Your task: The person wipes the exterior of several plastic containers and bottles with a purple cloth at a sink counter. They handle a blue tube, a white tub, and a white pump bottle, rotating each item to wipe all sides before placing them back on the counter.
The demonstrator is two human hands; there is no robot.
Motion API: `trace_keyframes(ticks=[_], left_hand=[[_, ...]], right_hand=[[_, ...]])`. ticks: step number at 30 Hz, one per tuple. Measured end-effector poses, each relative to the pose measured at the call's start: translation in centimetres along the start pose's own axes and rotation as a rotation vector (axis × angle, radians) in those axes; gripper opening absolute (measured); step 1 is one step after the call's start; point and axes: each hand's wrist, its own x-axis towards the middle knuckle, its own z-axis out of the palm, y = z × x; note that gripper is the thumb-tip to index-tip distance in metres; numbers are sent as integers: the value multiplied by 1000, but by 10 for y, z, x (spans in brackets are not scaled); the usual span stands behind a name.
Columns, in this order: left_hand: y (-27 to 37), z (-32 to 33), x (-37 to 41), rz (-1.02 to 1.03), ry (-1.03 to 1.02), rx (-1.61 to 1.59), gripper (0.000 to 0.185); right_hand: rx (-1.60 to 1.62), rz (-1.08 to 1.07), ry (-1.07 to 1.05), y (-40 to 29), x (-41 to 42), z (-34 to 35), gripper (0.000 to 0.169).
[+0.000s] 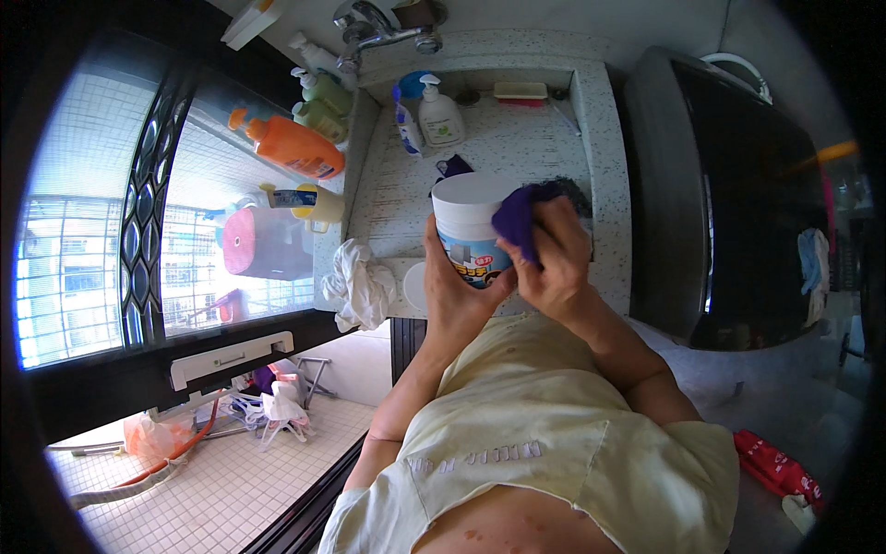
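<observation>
A white plastic tub [475, 215] with a white lid and a blue printed label is held over the front of the stone sink. My left hand [457, 294] grips its left side and lower front. In my right hand [557, 260] is a bunched purple cloth [522, 218], pressed against the tub's upper right side. A dark scouring pad [571, 194] lies in the sink behind my right hand, partly hidden. Behind the tub is a small dark purple cloth [453, 167]. Beside my left wrist, a white round object [415, 285] shows on the front ledge.
The speckled sink [609, 124] holds a white pump bottle [441, 118], a tube [407, 128] and a soap dish [520, 91]. A tap [387, 34] juts over its back. An orange pump bottle [297, 147] and crumpled white cloth [360, 284] sit left. A washing machine [747, 201] stands right.
</observation>
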Motion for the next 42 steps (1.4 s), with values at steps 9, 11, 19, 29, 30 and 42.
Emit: trace_keyframes(ticks=[9, 11, 19, 29, 30, 42], left_hand=[[-4, -1, -1, -40, 1, -98, 98], [-7, -1, 0, -2, 11, -98, 98], [7, -2, -1, 56, 35, 19, 99], [8, -3, -1, 18, 28, 22, 101], [8, -2, -1, 40, 35, 38, 101], [3, -3, -4, 15, 77, 19, 100]], right_hand=[[-2, -3, -76, -4, 0, -8, 15], [-9, 16, -116, -6, 0, -10, 14], [23, -18, 37, -2, 4, -7, 12], [42, 20, -20, -5, 0, -9, 11], [34, 18, -1, -4, 3, -10, 12], [81, 69, -148, -10, 4, -12, 13]])
